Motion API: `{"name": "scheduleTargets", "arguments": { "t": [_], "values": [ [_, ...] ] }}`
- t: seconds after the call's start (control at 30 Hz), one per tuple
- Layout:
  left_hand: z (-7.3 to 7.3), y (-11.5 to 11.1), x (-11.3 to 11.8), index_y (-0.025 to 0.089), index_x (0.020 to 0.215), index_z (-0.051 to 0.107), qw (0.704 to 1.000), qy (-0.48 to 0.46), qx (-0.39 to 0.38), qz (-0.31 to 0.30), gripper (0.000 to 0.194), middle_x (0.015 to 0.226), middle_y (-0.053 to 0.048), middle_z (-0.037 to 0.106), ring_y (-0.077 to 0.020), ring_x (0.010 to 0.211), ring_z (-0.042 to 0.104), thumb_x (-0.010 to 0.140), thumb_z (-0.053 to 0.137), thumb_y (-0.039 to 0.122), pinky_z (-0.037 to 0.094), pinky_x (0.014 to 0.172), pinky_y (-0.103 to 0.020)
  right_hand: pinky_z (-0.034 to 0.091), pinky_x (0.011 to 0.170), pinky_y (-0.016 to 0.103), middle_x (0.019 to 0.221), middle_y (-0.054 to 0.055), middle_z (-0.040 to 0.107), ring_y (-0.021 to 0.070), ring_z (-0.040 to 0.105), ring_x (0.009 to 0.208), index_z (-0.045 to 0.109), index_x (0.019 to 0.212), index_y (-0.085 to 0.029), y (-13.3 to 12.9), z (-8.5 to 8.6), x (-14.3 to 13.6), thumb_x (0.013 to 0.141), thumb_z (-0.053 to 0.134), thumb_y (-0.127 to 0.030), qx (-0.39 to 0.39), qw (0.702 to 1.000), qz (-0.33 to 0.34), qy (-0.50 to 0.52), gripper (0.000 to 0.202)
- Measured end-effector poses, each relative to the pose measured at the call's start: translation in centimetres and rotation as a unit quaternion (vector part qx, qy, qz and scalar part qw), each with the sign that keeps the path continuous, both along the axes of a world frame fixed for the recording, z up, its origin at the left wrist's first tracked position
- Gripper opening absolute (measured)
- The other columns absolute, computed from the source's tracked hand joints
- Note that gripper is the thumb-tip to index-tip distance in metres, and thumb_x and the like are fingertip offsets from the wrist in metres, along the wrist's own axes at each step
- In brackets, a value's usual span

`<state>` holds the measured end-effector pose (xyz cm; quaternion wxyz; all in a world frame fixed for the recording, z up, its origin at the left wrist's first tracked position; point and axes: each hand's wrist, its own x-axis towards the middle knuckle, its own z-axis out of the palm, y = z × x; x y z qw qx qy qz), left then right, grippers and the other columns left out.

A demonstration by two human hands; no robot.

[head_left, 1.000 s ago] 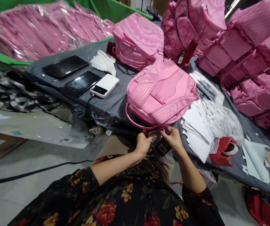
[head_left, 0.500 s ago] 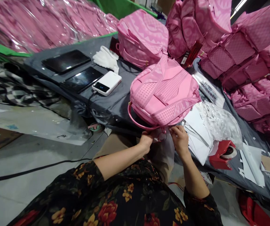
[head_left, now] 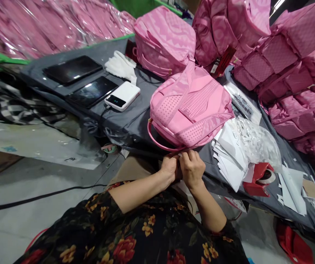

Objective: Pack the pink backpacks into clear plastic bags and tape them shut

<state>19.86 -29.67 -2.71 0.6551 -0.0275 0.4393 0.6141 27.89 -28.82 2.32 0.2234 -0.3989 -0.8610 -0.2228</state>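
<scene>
A pink backpack (head_left: 193,106) lies with its padded, perforated back panel and straps facing up at the table's near edge. A thin pink strap loops along its lower left side. My left hand (head_left: 170,167) is closed at the backpack's near end, just under the edge. Right beside it, my right hand (head_left: 192,167) is closed too, with its knuckles up and its fingertips meeting the left hand's. Whatever the fingers pinch is hidden between them.
Behind stands another pink backpack (head_left: 164,42), with more stacked pink bags (head_left: 281,62) at right. A white power bank (head_left: 123,96), dark tablets (head_left: 73,69) and white gloves (head_left: 121,66) lie left. White papers (head_left: 230,157) and a red tape dispenser (head_left: 257,179) lie right.
My right hand has moved left and turned over, closing up against my left hand. The thin loop and clear plastic seen between the hands are now covered. The backpack has barely shifted.
</scene>
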Motion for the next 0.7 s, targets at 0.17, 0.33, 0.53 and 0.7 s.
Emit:
{"name": "scheduleTargets", "arguments": {
  "t": [0.17,0.33,0.53,0.7],
  "values": [
    [1.1,-0.1,-0.4,0.015,0.070,0.072,0.998,-0.040,0.041,0.039,0.030,0.080,-0.007,0.074,-0.0211,0.085,0.067,0.047,0.084,0.030,0.053,0.081,-0.031,0.039,0.080,0.033,0.100,0.008,0.072,0.0186,0.056,0.094,0.067,0.109,-0.015,-0.8,-1.5,1.8,0.100,0.056,-0.019,-0.014,1.000,0.007,0.004,0.015],
    [1.3,-0.1,-0.1,0.015,0.071,0.072,0.996,-0.022,0.078,0.035,0.039,0.080,-0.007,0.075,-0.0236,0.088,0.069,0.041,0.092,0.029,0.053,0.087,-0.035,0.038,0.082,0.034,0.099,0.006,0.073,0.0184,0.061,0.098,0.063,0.104,-0.015,-1.2,-1.7,2.4,0.097,0.057,-0.015,-0.028,0.999,0.028,0.028,0.009],
    [0.7,0.9,0.8,0.015,0.067,0.069,0.998,0.014,0.024,0.054,0.043,0.069,-0.004,0.070,-0.0161,0.068,0.062,0.036,0.092,0.035,0.050,0.072,-0.030,0.040,0.082,0.032,0.095,0.007,0.071,0.0159,0.062,0.089,0.064,0.108,-0.017,-0.3,-1.4,2.2,0.099,0.060,-0.022,-0.007,0.989,0.007,0.149,0.011],
    [1.3,0.8,0.7,0.016,0.062,0.068,0.995,0.024,0.003,0.097,0.043,0.066,0.000,0.068,-0.0116,0.063,0.055,0.029,0.093,0.029,0.047,0.067,-0.026,0.036,0.074,0.032,0.084,0.007,0.062,0.0160,0.054,0.080,0.062,0.086,-0.018,1.1,-3.2,1.0,0.102,0.058,-0.023,0.052,0.985,-0.056,0.152,0.017]
  ]
}}
